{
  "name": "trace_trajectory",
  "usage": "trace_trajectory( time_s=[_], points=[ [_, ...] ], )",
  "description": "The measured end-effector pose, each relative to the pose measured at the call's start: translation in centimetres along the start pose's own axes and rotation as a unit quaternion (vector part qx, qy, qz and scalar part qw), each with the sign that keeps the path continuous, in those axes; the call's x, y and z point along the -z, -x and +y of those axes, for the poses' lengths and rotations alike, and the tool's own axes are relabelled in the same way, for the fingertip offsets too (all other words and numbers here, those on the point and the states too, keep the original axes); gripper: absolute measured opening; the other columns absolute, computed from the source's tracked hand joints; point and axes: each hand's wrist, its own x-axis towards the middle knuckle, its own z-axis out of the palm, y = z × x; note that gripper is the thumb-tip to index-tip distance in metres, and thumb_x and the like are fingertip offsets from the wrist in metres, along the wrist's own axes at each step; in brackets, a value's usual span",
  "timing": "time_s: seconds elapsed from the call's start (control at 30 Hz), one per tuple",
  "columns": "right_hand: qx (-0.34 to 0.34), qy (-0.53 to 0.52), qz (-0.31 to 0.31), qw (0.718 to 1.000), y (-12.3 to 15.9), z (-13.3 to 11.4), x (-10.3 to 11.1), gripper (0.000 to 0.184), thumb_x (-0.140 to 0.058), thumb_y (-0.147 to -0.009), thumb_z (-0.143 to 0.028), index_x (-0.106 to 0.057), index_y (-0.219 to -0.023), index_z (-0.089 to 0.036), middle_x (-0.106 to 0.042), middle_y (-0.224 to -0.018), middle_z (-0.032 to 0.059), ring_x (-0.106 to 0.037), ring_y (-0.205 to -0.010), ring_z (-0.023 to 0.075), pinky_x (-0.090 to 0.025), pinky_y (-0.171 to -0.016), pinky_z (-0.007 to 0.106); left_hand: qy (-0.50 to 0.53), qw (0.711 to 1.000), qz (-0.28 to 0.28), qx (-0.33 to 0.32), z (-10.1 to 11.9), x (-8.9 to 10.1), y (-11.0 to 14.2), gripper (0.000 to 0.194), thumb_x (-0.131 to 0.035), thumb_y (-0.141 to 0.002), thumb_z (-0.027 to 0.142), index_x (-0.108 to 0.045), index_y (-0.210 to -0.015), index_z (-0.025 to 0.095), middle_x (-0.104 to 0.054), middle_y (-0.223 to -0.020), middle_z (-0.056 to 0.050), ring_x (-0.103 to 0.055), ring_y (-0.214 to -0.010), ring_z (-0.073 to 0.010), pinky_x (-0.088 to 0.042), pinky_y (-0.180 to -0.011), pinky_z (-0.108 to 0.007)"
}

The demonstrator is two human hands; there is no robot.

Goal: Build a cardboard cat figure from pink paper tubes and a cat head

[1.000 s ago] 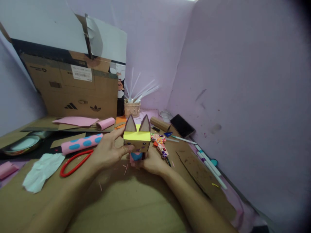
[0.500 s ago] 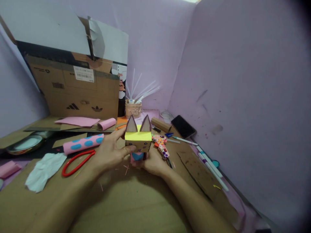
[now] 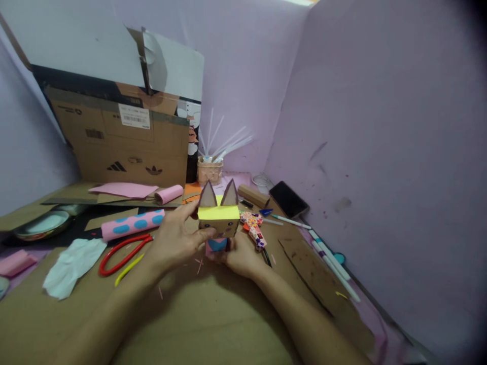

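Between both hands stands a small cardboard cat figure (image 3: 218,215), with a yellow top, two pointed ears and a drawn face turned toward me. Below its box head is a pink body with a blue spot. My left hand (image 3: 178,233) grips the head from the left, thumb across the front. Lower down, my right hand (image 3: 241,256) is closed round the body's right side; some of its fingers are hidden behind the figure. Just beyond my right hand lies a glue gun (image 3: 255,230) with a colourful floral pattern.
Left of my hands lie red-handled scissors (image 3: 124,256), a yellow strip (image 3: 128,269), a white tissue (image 3: 74,266) and a pink tube with blue spots (image 3: 133,224). A phone (image 3: 289,198), glue sticks (image 3: 335,261) and a cardboard piece (image 3: 312,274) lie right. Behind stands a large cardboard box (image 3: 125,142).
The view has shifted slightly, so everything sits a little further right. More of the yellow strip shows beside my left forearm. Both hands keep their hold on the figure.
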Motion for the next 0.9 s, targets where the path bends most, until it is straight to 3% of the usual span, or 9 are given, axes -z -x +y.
trace_trajectory(
  time_s=[0.47, 0.73, 0.9],
  points=[
    [0.012, 0.037, 0.005, 0.999, 0.29, -0.96, -0.26, 0.023, -0.074, -0.064, -0.028, -0.068, -0.083, -0.017, -0.070, -0.080, 0.0031, -0.063, -0.077, 0.0200, -0.048, -0.077, 0.034, -0.034, 0.999, 0.014, 0.017, 0.28, -0.20, 0.29, 0.054, -0.064, -0.069, 0.036, -0.058, -0.118, 0.014, -0.067, -0.111, -0.011, -0.056, -0.105, -0.0330, -0.042, -0.090, -0.045],
    [0.005, 0.060, 0.011, 0.998, 0.28, -0.70, -0.24, 0.018, -0.073, -0.066, -0.030, -0.069, -0.076, -0.016, -0.070, -0.077, 0.0032, -0.061, -0.070, 0.0186, -0.049, -0.070, 0.032, -0.034, 0.999, 0.020, 0.009, 0.05, -0.29, 0.26, 0.053, -0.065, -0.069, 0.036, -0.058, -0.118, 0.018, -0.067, -0.110, -0.008, -0.058, -0.104, -0.0315, -0.042, -0.090, -0.044],
    [0.008, 0.070, 0.016, 0.997, 0.38, -0.95, -0.15, 0.021, -0.073, -0.066, -0.026, -0.068, -0.085, -0.017, -0.070, -0.083, 0.0033, -0.060, -0.075, 0.0192, -0.048, -0.070, 0.031, -0.020, 0.999, 0.023, 0.017, 0.00, -0.33, 0.31, 0.057, -0.066, -0.069, 0.035, -0.056, -0.121, 0.014, -0.066, -0.115, -0.011, -0.056, -0.108, -0.0316, -0.042, -0.092, -0.042]
  ],
)
